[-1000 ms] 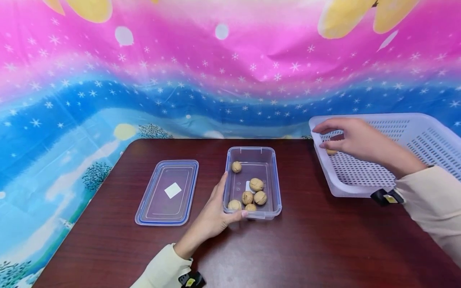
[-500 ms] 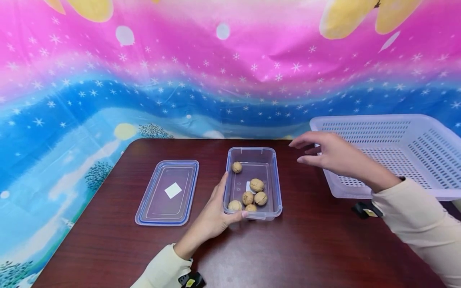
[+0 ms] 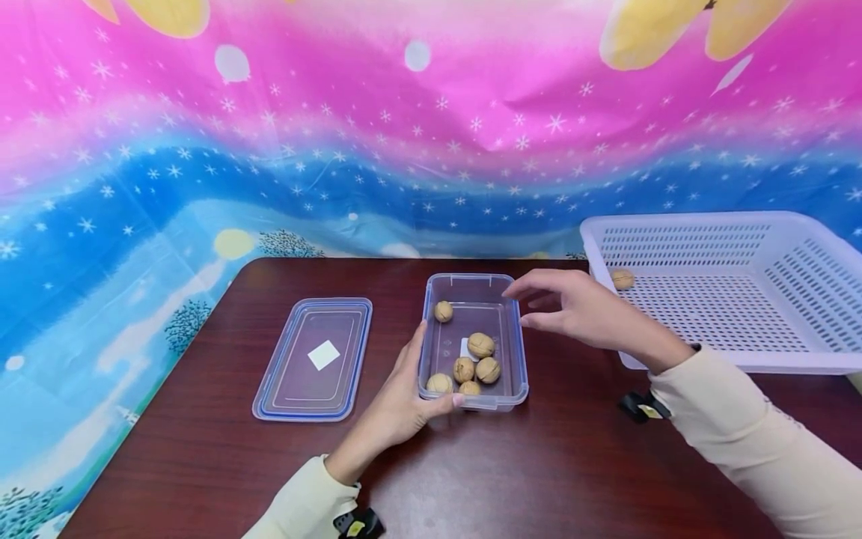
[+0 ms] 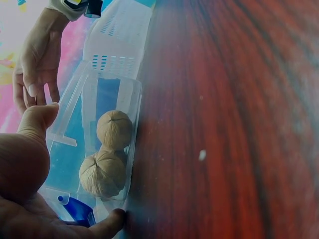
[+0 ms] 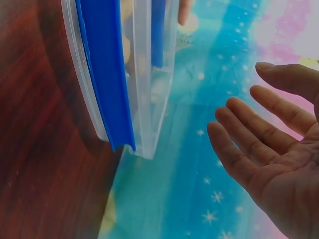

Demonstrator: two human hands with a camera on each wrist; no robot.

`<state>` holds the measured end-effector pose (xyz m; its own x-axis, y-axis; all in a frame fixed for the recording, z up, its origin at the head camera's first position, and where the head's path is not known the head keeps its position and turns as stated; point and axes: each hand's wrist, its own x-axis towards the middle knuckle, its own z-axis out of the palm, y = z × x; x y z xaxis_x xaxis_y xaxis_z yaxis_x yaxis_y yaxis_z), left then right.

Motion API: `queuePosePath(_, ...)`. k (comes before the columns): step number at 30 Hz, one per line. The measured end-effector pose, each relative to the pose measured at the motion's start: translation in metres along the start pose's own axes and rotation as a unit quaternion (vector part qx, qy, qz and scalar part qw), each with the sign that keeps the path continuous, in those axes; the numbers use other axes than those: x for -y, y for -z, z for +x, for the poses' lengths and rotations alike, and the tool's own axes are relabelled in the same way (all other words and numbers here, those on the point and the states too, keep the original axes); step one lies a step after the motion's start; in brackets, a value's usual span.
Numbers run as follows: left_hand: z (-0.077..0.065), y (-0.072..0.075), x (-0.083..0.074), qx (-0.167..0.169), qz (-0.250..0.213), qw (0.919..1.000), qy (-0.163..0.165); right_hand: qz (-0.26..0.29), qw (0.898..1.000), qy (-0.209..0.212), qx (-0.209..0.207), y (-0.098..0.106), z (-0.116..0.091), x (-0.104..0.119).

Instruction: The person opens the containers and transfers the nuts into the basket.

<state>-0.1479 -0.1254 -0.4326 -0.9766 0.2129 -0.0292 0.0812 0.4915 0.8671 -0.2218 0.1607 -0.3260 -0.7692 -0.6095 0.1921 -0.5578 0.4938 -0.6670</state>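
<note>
My left hand point(image 3: 399, 400) grips a clear plastic box point(image 3: 474, 414) at its front left corner, thumb on the front rim and fingers along the left wall. Several walnuts point(image 3: 480, 345) lie in the box, most of them toward the front, and one walnut point(image 3: 443, 311) sits farther back. Two stand out through the clear wall in the left wrist view, the nearer walnut point(image 4: 103, 174) largest. My right hand point(image 3: 578, 308) hovers at the box's right rim with relaxed fingers; the right wrist view shows its palm point(image 5: 294, 174) holding nothing.
At the right stands a pale perforated basket point(image 3: 727, 359) with a walnut point(image 3: 622, 279) at its left end. A clear lid point(image 3: 296, 389) with a white label lies left of the box. A patterned cloth point(image 3: 377, 150) hangs behind the dark wooden table point(image 3: 539, 479).
My right hand has moved left, out of the basket to the box's right rim, baring the walnut in the basket. The left hand and the box have stayed in place.
</note>
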Motion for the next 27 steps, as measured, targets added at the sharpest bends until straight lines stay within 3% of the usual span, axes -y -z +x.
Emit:
queuePosePath(11, 0.0, 0.001, 0.001, 0.002, -0.006, 1.0, -0.007, -0.011, 0.999, 0.025, 0.021, -0.029, 0.011, -0.004)
queuePosePath(27, 0.001, 0.0, 0.001, -0.002, -0.004, 0.9998, -0.018, 0.043, 0.994, 0.057, 0.087, -0.074, 0.029, -0.006)
